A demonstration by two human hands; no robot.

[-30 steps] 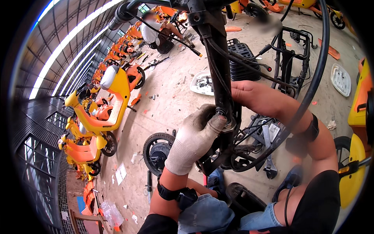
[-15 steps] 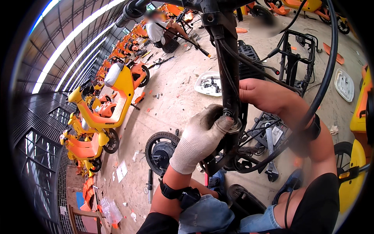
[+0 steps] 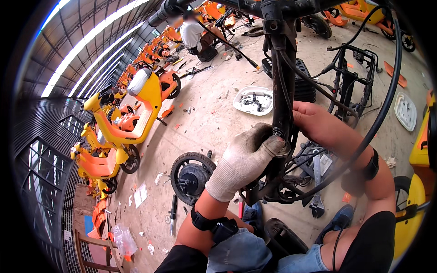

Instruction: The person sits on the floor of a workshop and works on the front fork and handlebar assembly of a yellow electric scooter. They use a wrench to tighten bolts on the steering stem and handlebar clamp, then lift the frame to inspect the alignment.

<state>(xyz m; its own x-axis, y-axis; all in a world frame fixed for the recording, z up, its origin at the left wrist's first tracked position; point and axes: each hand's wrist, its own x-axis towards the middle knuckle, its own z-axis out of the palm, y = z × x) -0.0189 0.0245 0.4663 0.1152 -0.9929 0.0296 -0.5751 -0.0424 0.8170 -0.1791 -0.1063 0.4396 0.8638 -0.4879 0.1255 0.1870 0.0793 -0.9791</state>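
A black steering tube (image 3: 281, 82) of a stripped scooter frame stands upright before me, joined to a handlebar (image 3: 241, 5) above. My left hand (image 3: 243, 159), in a whitish glove, is closed around the tube's lower part, its thumb at a metal collar (image 3: 278, 133). From the right, my bare right hand (image 3: 316, 122) is curled against the tube a little higher; most of its fingers are hidden behind the tube. Black cables (image 3: 390, 95) loop down past my right forearm. Below the hands sits the darker lower frame (image 3: 273, 193), partly covered by cables.
A wheel (image 3: 191, 177) and a shock absorber (image 3: 173, 214) lie left. A white tray (image 3: 237, 105) of small parts lies beyond, another tray (image 3: 405, 111) far right. An adjustable wrench (image 3: 317, 195) is near my feet. Yellow scooters (image 3: 145, 113) line the left; a person (image 3: 195, 36) sits farther off.
The tube, handlebar and both hands sit slightly farther right in the picture, as the whole view has shifted. Both hands keep about the same places on the tube.
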